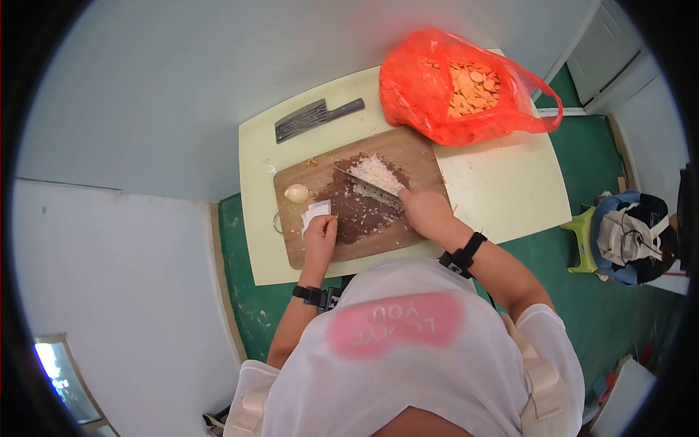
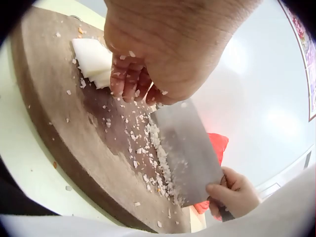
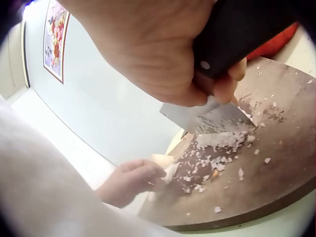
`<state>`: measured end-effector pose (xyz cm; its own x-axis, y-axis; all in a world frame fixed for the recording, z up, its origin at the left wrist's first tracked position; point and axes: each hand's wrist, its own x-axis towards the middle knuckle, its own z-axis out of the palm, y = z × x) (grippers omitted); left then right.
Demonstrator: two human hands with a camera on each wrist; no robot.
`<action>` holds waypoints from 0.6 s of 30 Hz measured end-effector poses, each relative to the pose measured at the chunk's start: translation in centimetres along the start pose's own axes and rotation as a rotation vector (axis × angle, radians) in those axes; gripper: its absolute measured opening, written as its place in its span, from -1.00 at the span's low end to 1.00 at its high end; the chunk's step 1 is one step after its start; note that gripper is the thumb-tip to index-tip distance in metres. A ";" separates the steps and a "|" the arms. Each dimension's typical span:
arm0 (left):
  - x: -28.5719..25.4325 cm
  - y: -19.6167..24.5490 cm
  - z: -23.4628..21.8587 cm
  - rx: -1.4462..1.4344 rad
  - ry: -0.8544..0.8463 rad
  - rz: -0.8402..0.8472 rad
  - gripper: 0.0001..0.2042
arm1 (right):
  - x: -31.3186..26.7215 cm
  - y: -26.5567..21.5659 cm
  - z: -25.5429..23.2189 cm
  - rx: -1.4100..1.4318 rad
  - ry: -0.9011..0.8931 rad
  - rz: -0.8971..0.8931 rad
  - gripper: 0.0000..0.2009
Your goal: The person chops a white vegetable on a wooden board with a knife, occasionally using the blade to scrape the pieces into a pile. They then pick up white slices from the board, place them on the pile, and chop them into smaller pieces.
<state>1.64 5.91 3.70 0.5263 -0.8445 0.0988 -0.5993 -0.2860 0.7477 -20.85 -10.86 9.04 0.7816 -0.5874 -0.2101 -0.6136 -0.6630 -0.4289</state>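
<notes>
My right hand (image 1: 429, 215) grips the dark handle of a cleaver (image 2: 187, 143). The blade stands tilted at a heap of finely chopped white bits (image 1: 377, 169) on the wooden cutting board (image 1: 415, 153). My left hand (image 1: 319, 237) is at the board's near left part, beside several flat white slices (image 2: 92, 57). Its fingers (image 2: 129, 81) are loosely bent, with chopped bits stuck to them and nothing visible in their hold. Just beyond the slices sits a round, pale, peeled vegetable (image 1: 296, 193). More bits lie scattered over the board's dark wet patch.
A second cleaver (image 1: 302, 121) lies behind the board on the pale table (image 1: 502, 197). At the back right stands a red plastic bag (image 1: 411, 95) full of orange slices (image 1: 470, 87). To the right, a person (image 1: 633, 240) sits on a green stool (image 1: 580, 240). A wall borders the table's far side.
</notes>
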 end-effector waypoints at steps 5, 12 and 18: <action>0.7 -0.7 -1.4 0.024 0.043 -0.040 -0.86 | -0.6 -0.8 -0.5 0.018 0.037 -0.008 -0.84; 2.9 -2.2 -3.1 0.193 0.117 0.019 -0.85 | -0.4 -0.8 0.7 0.020 0.056 -0.012 -0.86; 3.9 -1.6 -3.2 0.412 0.003 0.115 -0.84 | -0.4 -0.6 0.3 0.028 0.052 0.003 -0.87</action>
<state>6.59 4.51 5.01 0.4432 -0.8805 0.1682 -0.8448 -0.3475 0.4069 -20.77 -10.13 9.13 0.7722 -0.6134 -0.1656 -0.6120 -0.6483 -0.4529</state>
